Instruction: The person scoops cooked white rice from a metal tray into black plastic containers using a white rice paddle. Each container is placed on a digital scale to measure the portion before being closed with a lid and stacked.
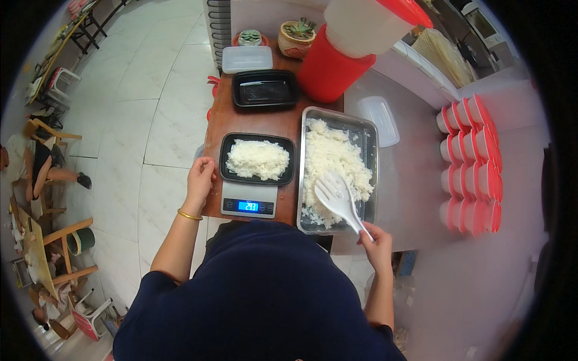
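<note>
My right hand (377,246) grips the handle of a white slotted plastic rice spatula (335,192), whose head rests over cooked rice (336,153) in a rectangular steel tray (377,169). A black plastic container (223,169) with a mound of white rice (258,159) sits on a digital kitchen scale (249,190) with a lit blue display. Beside the container's left side, at the table edge, is my left hand (201,177), fingers curled and apparently holding nothing; a gold bangle circles that wrist.
Behind the scale lie empty black containers (265,104) and clear lids (247,59). Potted succulents (295,39) and a red canister (332,72) stand farther back. Another lid (380,121) lies right of the tray. Red-rimmed tubs (472,171) are at far right. People sit at left.
</note>
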Action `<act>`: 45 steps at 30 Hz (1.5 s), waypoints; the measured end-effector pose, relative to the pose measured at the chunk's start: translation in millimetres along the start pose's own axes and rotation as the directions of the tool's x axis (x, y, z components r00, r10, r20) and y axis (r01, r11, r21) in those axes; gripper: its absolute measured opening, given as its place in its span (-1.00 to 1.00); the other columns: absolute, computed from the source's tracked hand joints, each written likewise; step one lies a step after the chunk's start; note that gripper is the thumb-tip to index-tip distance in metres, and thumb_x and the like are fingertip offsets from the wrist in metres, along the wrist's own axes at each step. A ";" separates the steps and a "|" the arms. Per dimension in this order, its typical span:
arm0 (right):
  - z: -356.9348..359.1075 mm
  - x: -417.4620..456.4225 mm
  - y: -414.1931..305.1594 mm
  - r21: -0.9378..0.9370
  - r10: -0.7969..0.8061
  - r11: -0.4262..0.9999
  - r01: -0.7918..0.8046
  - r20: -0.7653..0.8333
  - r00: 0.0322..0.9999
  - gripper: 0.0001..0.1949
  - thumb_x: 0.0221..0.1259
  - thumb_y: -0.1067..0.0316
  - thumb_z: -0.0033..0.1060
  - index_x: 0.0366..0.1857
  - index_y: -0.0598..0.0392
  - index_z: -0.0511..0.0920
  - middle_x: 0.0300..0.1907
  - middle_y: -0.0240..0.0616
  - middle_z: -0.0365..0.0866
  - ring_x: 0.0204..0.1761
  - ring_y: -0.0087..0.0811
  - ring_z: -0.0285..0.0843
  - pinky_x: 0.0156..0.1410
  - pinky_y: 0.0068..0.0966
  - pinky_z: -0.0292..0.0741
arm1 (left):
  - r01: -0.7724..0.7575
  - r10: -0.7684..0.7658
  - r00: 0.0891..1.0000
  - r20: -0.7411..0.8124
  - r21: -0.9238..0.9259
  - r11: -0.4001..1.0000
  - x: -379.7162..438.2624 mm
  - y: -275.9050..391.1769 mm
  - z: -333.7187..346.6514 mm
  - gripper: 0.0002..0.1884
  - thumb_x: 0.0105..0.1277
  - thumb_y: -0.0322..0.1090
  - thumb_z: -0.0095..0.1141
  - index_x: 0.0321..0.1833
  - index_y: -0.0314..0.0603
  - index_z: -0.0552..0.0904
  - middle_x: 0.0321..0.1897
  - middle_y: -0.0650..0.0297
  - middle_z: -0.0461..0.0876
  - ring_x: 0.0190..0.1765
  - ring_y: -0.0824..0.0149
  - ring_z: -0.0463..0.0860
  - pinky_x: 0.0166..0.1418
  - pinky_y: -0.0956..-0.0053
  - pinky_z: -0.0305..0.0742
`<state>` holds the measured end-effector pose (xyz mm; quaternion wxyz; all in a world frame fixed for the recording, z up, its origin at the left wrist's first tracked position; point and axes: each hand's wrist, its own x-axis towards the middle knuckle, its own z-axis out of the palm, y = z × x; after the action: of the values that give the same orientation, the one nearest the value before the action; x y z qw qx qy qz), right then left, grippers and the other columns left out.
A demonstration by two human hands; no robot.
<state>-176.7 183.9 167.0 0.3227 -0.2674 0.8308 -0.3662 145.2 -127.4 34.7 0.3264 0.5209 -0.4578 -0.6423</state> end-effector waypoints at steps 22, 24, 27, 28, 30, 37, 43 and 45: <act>59.0 -19.1 27.9 -0.170 -0.071 0.984 0.048 -0.127 0.989 -0.73 0.16 0.33 0.24 -0.07 0.12 0.64 -0.48 -0.16 0.69 -0.54 -0.60 0.54 -0.40 -0.61 0.44 | -0.151 0.153 0.988 -0.034 0.060 0.987 28.6 -4.7 3.7 -0.89 0.39 -0.32 -0.02 -0.11 -0.10 0.53 -0.42 0.47 0.50 -0.43 0.63 0.39 -0.50 0.75 0.22; 62.9 -17.4 38.5 -0.047 -0.022 0.999 0.018 -0.089 0.996 -0.73 0.21 0.35 0.18 -0.03 0.15 0.62 -0.54 -0.25 0.65 -0.62 -0.64 0.46 -0.49 -0.64 0.39 | -0.164 0.165 0.986 -0.029 0.041 0.986 29.5 -6.0 2.5 -0.89 0.39 -0.32 -0.01 -0.11 -0.10 0.53 -0.43 0.48 0.49 -0.44 0.63 0.38 -0.49 0.75 0.22; 62.7 -17.9 53.2 0.290 0.196 0.935 -0.205 0.059 0.979 -0.72 0.29 0.37 0.06 0.03 0.18 0.57 -0.59 -0.35 0.58 -0.73 -0.68 0.30 -0.64 -0.69 0.26 | -0.159 0.161 0.986 -0.034 0.069 0.985 25.3 -1.9 4.9 -0.89 0.39 -0.32 -0.01 -0.12 -0.10 0.53 -0.44 0.48 0.47 -0.44 0.64 0.37 -0.48 0.75 0.22; 62.0 -18.6 56.6 0.407 0.275 0.860 -0.310 0.143 0.951 -0.71 0.32 0.38 0.02 0.06 0.20 0.55 -0.60 -0.37 0.55 -0.77 -0.69 0.24 -0.68 -0.70 0.21 | -0.159 0.162 0.986 -0.039 0.075 0.984 24.8 -1.8 4.8 -0.90 0.39 -0.32 -0.01 -0.12 -0.10 0.53 -0.44 0.48 0.47 -0.44 0.63 0.37 -0.48 0.76 0.22; 65.2 -22.9 63.6 0.524 0.335 0.760 -0.384 0.190 0.923 -0.70 0.33 0.40 -0.03 0.09 0.21 0.51 -0.60 -0.35 0.53 -0.81 -0.70 0.14 -0.73 -0.71 0.11 | -0.159 0.163 0.985 -0.052 0.087 0.984 23.9 -2.2 3.9 -0.90 0.39 -0.33 -0.01 -0.12 -0.11 0.53 -0.44 0.48 0.47 -0.45 0.63 0.37 -0.47 0.76 0.22; 57.4 -28.3 48.8 0.627 0.269 0.731 -0.271 0.100 0.958 -0.68 0.35 0.40 -0.09 0.12 0.24 0.46 -0.56 -0.27 0.55 -0.84 -0.70 0.10 -0.76 -0.72 0.05 | -0.135 0.139 0.989 -0.055 0.071 0.988 23.9 -8.9 -0.8 -0.89 0.40 -0.33 -0.02 -0.09 -0.09 0.53 -0.40 0.48 0.49 -0.42 0.64 0.40 -0.46 0.76 0.25; 87.7 7.8 -15.8 -0.016 -0.508 0.858 0.514 -0.178 0.843 -0.70 0.12 0.47 0.26 -0.02 0.21 0.60 -0.42 -0.23 0.68 -0.44 -0.53 0.63 -0.32 -0.61 0.53 | -0.038 0.038 0.999 -0.004 0.024 0.999 15.0 0.6 0.4 -0.86 0.41 -0.31 -0.04 -0.05 -0.09 0.51 -0.34 0.47 0.54 -0.34 0.63 0.47 -0.38 0.74 0.32; 97.9 23.1 -41.2 -0.329 -0.745 0.624 0.709 0.022 0.666 -0.68 0.11 0.46 0.27 -0.01 0.15 0.61 -0.43 -0.23 0.68 -0.47 -0.55 0.62 -0.36 -0.61 0.50 | -0.038 0.038 0.999 0.014 0.001 0.999 14.9 -2.2 -2.7 -0.85 0.41 -0.31 -0.04 -0.03 -0.09 0.51 -0.31 0.45 0.56 -0.31 0.62 0.48 -0.36 0.75 0.33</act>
<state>-111.5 101.2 140.1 0.0518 -0.6057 0.7152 -0.3448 144.3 -140.5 27.0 0.3348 0.5079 -0.4701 -0.6395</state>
